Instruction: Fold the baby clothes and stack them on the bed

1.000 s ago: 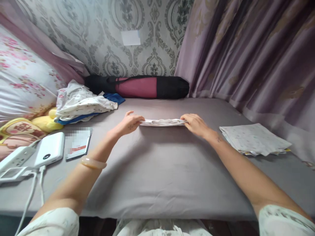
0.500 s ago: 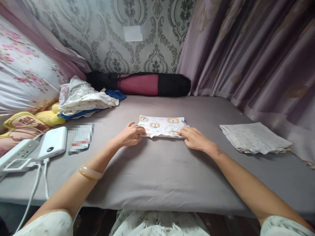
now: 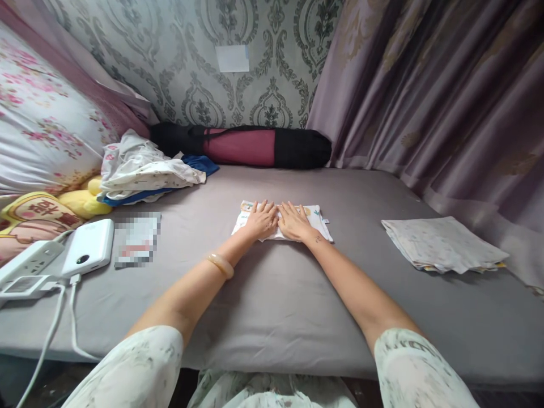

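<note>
A folded white cloth with an orange and green print [image 3: 315, 217] lies flat on the grey sheet, in the middle of the view. My left hand [image 3: 262, 220] rests on it palm down, fingers spread and pointing away from me. Close beside it, my right hand [image 3: 294, 221] also presses flat on the cloth with its fingers apart. The thumbs nearly meet at the cloth's centre. Both hands cover much of the print, and the cloth's left and right ends stick out past them.
At the right lies a stack of folded cloths [image 3: 446, 242]. A crumpled clothes pile [image 3: 140, 170] is at the back left, near a white power bank [image 3: 89, 246], a power strip [image 3: 32, 263] and a blurred packet [image 3: 138, 241]. A black and red bag [image 3: 240, 147] lies along the wall.
Both hands have left the cloth's near corners and moved inward onto its top, their fingers now spread flat. The cloth's lower edge looks wider at both sides.
</note>
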Demonstrator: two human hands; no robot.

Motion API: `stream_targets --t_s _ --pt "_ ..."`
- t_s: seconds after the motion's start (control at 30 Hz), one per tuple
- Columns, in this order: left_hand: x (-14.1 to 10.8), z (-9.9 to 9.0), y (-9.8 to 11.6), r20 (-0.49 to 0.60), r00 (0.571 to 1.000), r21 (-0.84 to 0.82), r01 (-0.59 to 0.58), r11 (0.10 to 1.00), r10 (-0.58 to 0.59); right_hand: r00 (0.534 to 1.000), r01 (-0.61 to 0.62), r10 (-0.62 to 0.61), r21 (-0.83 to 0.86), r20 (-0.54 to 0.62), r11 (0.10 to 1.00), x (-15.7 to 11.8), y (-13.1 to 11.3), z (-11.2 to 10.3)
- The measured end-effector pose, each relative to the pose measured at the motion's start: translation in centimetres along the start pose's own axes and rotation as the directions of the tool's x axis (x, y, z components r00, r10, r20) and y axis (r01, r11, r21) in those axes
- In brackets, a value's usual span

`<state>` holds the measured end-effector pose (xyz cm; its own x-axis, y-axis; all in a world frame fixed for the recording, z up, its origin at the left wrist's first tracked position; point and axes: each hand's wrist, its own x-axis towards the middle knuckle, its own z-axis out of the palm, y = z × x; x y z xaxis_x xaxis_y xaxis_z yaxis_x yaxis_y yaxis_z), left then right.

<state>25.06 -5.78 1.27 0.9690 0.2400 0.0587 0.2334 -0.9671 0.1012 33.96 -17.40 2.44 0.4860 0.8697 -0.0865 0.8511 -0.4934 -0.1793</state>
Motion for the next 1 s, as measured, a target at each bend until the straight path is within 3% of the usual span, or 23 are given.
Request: stream_targets --t_s 0.2,0.4,0.6,0.8,1.0 --pt "0.4 1.2 -0.6 0.025 1.000 -0.017 0.011 1.000 -0.011 1.000 -0.017 0.017 0.006 0.021 1.000 0.3 0.6 0.9" --pt "0.4 0.6 -1.0 0.062 0.998 -0.030 -0.002 1.000 0.004 0.999 -0.015 0.015 0.021 0.031 1.000 0.2 0.9 0.4" --pt "-0.7 0.3 -1.6 -0.018 0.998 -0.010 0.053 0.999 -0.053 0.993 -0.114 0.114 0.003 -0.038 0.994 -0.7 2.3 0.1" --pt "-0.5 0.9 -1.6 -0.028 0.997 -0.025 0.066 0.998 -0.066 0.992 -0.118 0.118 0.000 -0.035 0.993 -0.6 2.4 0.7" --pt "-0.9 -0.1 -2.3 -0.032 0.999 -0.025 0.040 0.999 -0.041 0.992 -0.120 0.121 0.031 -0.029 0.992 -1.1 3.4 -0.1"
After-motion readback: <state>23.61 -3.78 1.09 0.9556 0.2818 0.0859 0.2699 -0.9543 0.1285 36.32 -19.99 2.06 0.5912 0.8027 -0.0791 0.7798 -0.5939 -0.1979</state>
